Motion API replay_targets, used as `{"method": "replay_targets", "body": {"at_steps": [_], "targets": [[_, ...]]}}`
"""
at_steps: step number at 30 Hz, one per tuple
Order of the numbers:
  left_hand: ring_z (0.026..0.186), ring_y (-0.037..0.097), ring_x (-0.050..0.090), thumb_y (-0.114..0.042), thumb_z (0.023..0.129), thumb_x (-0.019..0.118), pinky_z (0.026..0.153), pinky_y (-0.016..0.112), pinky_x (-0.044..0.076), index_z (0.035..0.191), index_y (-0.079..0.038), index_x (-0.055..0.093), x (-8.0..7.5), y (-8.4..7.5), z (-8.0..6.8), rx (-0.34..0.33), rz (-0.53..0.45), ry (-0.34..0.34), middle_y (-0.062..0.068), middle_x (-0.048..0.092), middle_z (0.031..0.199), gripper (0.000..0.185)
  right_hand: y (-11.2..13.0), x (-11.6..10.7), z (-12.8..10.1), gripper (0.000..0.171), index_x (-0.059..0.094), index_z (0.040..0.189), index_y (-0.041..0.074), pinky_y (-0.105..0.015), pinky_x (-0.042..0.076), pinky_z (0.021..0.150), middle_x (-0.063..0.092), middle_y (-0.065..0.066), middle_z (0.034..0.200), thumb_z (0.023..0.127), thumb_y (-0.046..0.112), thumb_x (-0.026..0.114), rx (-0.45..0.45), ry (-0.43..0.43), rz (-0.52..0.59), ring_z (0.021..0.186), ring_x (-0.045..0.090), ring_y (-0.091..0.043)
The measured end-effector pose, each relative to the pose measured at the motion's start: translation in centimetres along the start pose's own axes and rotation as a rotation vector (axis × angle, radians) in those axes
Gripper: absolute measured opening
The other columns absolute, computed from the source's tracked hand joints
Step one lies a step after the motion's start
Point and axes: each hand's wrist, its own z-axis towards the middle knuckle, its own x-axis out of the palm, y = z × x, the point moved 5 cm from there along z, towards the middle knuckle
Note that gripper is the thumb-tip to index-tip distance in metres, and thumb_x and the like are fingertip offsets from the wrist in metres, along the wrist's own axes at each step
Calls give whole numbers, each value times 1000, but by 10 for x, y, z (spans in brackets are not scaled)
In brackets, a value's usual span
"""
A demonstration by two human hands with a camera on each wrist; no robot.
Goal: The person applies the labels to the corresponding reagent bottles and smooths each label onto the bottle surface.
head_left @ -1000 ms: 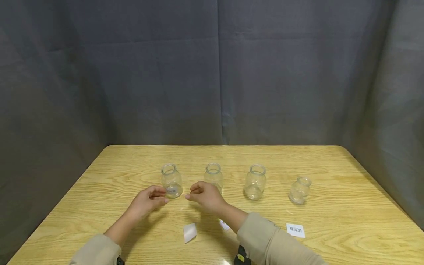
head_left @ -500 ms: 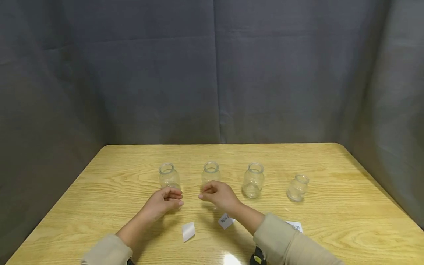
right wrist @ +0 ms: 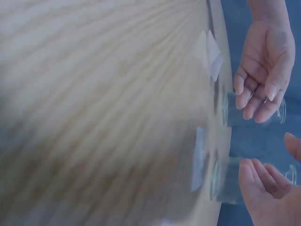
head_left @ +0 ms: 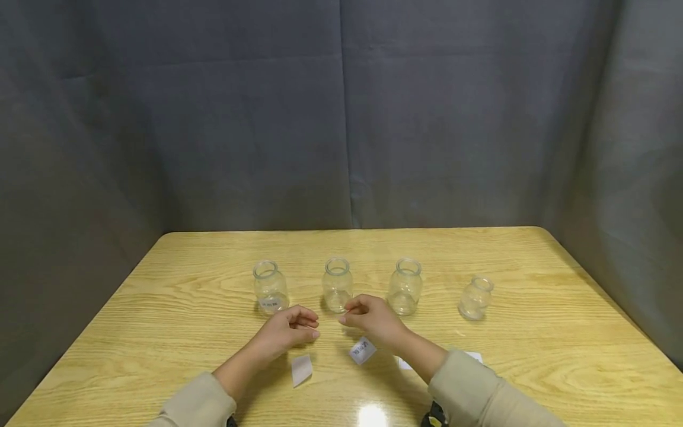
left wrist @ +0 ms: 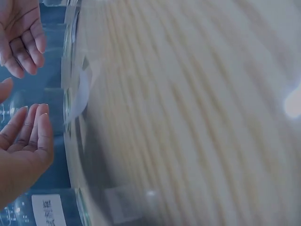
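Dark grey curtain all across the top of the head view, yellow wooden worktop below it. Four small clear glass jars in a row across the middle of the frame, all upright with open mouths: first jar at the left with a white label on its front, second jar just right of it, third jar next, and fourth jar, the smallest, well apart at the right. Left hand low in the middle of the frame, just below the first and second jars, fingers loosely curled, holding nothing that can be seen. Right hand right beside it, below the gap between the second and third jars, thumb and fingertips brought close together; cannot tell if something tiny is pinched there. Small gap between the two hands, not touching. Blank white slip flat on the worktop just below the left hand. Printed label flat on the worktop just below the right hand, near the wrist. White paper peeking out beside the right sleeve, lower right of the middle. Beige sleeves on both arms at the bottom edge. Bright spot of light on the worktop at the bottom middle. Wrist views blurry: both show open palms with bent fingers, jars and bits of paper near them, nothing clearly held.
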Motion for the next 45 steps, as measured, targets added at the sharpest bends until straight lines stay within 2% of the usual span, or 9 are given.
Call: {"method": "replay_targets", "body": {"at_steps": [5,13,20,28,33,37,45], "targets": [[90,17,55,-12,83,64,79,31,50,114,9,51,10,0,5,3,-1,25,19,57,108,39,-9,-6,-4,38,54,111,-9,-33,51,77,61,-10,95,85,18,63,20,0,-18,85,58,-18],[90,16,55,-12,84,62,81,31,49,114,9,51,26,-2,10,20,37,113,15,57,105,38,-21,-11,-10,33,54,108,-12,-33,51,73,60,-11,90,85,11,61,5,81,-32,79,57,-17],[88,14,56,-11,83,63,81,32,48,111,6,54,38,-1,18,4,82,167,8,59,98,34,-29,-17,-13,24,57,102,-10,-31,51,70,60,-12,89,80,-1,61,11,72,-92,80,57,-16],[86,16,56,-8,81,65,77,31,51,110,6,54,46,-4,23,-39,100,184,10,60,98,34,-32,-14,-9,27,64,94,-7,-26,49,67,62,-8,82,67,-10,68,-31,58,-224,78,55,-16],[83,17,57,-5,80,65,75,34,53,110,7,54,52,-5,25,-65,85,196,12,60,96,34,-30,-11,-7,28,64,90,-6,-20,44,61,57,-4,74,64,-10,72,-97,83,-334,70,49,-13],[82,16,58,-2,80,64,74,34,53,109,8,54,54,-5,27,-97,51,185,11,60,95,32,-28,-10,-8,27,65,87,-3,-20,42,60,56,-4,73,63,-8,74,-141,91,-417,70,48,-12],[77,14,59,1,81,61,72,30,54,106,11,54,58,-5,31,-109,-4,186,11,60,88,27,-26,-10,-9,25,64,81,0,-19,41,60,55,-4,72,60,-8,75,-165,83,-457,69,48,-12]]}}
